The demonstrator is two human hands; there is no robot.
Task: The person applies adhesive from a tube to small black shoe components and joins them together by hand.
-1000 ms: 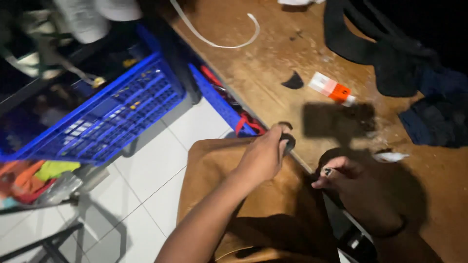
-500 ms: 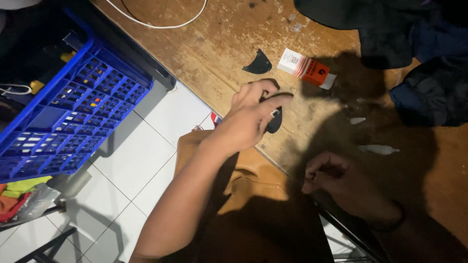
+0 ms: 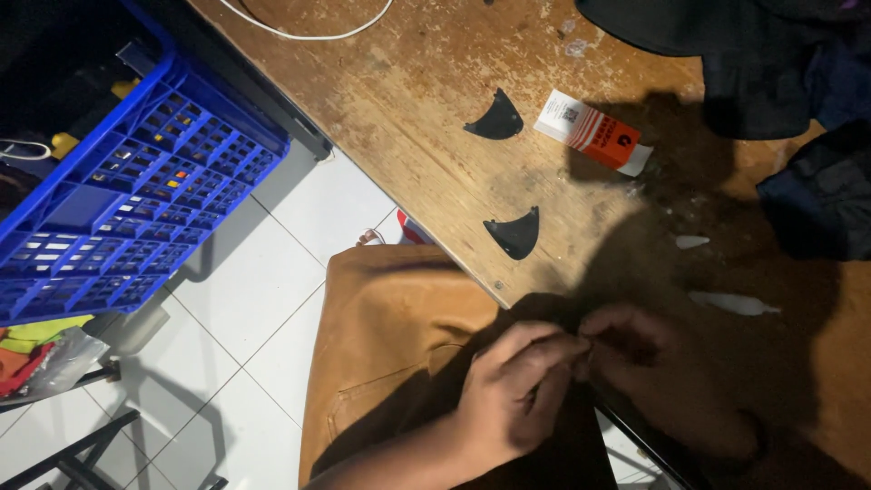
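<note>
**Op:** I see both hands together at the near edge of the wooden table, over the lap. The left hand is curled, fingers bent in narrow, tips meeting the right hand.

**Eng:** Holding what?

**Op:** Something tiny pinched between the two sets of fingertips. It's too small and too dark, so I can't tell what it is. The right hand is in shadow and also curled tight, thumb and finger pressed at the same spot.

**Eng:** Where are the cut pieces?

**Op:** Two black curved pieces lie flat on the table. One black piece sits just up-table from the hands, near the table's edge, with nothing touching it. The second black piece lies further up the table, well apart from the hands.

**Eng:** Anything beside it?

**Op:** A white and orange box lies on its side just right of that second piece. Two pale scraps lie on the table right of the hands. Dark cloth is heaped at the table's far right corner. A white cable loops across the far end.

**Eng:** Off the table?

**Op:** A blue plastic crate stands left of the table over the white tiled floor. Tan trousers run under the table edge, directly below the hands.
</note>
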